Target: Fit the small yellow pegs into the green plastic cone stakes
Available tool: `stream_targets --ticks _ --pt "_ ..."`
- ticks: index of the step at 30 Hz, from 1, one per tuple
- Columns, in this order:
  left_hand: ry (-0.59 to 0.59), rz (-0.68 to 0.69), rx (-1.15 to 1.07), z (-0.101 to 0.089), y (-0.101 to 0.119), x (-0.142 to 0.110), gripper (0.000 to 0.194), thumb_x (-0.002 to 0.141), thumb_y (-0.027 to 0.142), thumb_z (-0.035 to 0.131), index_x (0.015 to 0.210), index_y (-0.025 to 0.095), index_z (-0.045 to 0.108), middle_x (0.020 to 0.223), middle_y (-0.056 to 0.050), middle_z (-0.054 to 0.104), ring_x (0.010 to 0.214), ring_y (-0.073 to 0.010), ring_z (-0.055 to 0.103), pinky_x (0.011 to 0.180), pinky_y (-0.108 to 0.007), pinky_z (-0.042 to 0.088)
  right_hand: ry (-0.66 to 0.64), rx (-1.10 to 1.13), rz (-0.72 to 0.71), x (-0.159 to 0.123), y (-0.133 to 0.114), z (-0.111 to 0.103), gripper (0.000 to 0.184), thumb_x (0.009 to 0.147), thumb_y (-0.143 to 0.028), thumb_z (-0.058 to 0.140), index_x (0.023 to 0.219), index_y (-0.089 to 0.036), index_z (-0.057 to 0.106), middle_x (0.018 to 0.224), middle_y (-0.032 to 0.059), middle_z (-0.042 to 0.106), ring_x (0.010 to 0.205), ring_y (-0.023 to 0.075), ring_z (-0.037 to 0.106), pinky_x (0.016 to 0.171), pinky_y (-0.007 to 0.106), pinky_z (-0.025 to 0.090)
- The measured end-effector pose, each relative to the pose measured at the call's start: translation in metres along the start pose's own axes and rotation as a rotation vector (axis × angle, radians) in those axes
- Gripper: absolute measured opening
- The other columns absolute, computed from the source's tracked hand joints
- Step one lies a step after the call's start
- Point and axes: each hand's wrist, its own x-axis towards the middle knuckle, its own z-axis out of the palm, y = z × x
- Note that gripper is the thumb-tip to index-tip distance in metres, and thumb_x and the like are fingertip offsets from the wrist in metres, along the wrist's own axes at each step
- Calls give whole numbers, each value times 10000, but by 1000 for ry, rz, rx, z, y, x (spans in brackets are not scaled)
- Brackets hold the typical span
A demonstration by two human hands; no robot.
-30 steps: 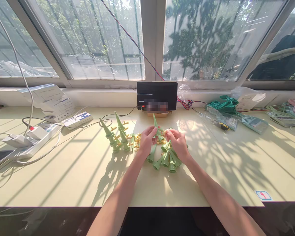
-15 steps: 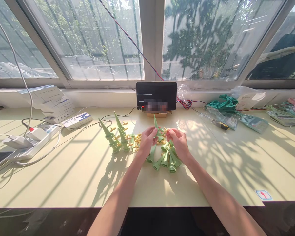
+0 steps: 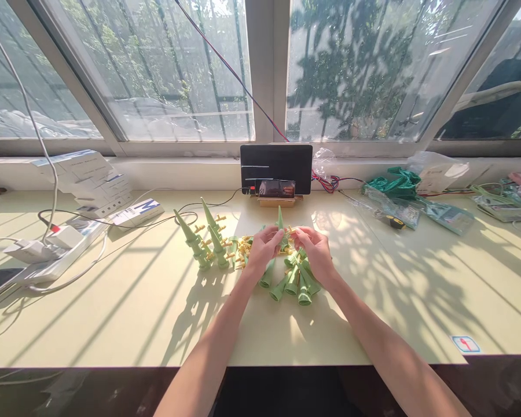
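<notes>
Bringing a pale green cone (image 3: 280, 219) closer to the right hand (image 3: 316, 248), the left hand (image 3: 264, 248) had shifted slightly rightward, and the cone stood more upright than a moment earlier. That left its side just beside a small yellow peg (image 3: 292, 231) at the right fingertips, near enough for the two pieces to meet; whether they touched could not be told.

The left hand was closed, pinching the cone between thumb and fingers with its point up. The right hand was also closed, its thumb and index finger gripping the peg. Both forearms reached forward from the lower edge of the view and angled inward, wrists above the table (image 3: 125, 324), so that the fingertips nearly met.

Below and between the hands lay loose green cones (image 3: 292, 284), their open ends toward the person. Just left of the left hand was a heap of yellow pieces (image 3: 244, 248); farther left stood spiky green assemblies (image 3: 197, 246) with yellow pegs sticking out. Beyond both hands, a phone (image 3: 276, 189) leaned before a dark tablet (image 3: 299, 168).
</notes>
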Motion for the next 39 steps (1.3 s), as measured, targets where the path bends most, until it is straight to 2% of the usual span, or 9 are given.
stream_targets --ticks 8,17,21,26,32,39 --pt "-7 7 4 -1 -2 1 443 736 541 782 907 143 687 791 -45 669 457 -49 397 437 -240 260 -26 -29 10 -2 -4 1 259 800 -445 690 815 -188 722 672 -2 632 590 124 494 618 289 454" --pt "-8 -1 9 -1 -2 0 430 747 540 779 905 153 681 791 -46 653 474 -62 434 442 -240 273 -7 -24 16 -2 -1 0 234 791 -404 699 904 -200 702 670 -10 653 573 124 510 585 280 454" --pt "0 -3 15 -1 -3 1 434 745 548 780 895 156 671 781 -38 630 480 -65 443 439 -236 269 27 -112 -43 -1 4 -1 223 813 -405 677 904 -202 686 724 18 703 589 145 579 580 289 477" --pt "28 14 37 -1 -5 2 464 726 574 780 899 156 678 804 -37 627 482 -61 438 435 -231 281 61 -285 -180 0 11 -3 222 867 -416 636 917 -205 682 825 60 738 756 212 695 693 340 548" --pt "43 42 81 -1 -5 1 421 766 544 753 914 154 699 763 -26 618 493 -57 404 450 -228 309 42 -410 -240 -3 10 -3 221 909 -419 607 934 -214 684 852 60 738 777 218 699 724 346 554" --pt "41 92 144 -2 -8 2 413 790 545 731 953 166 728 731 -27 636 502 -81 461 467 -236 342 31 -452 -233 -4 6 -2 232 930 -434 575 893 -225 669 801 55 721 725 211 670 678 333 522"
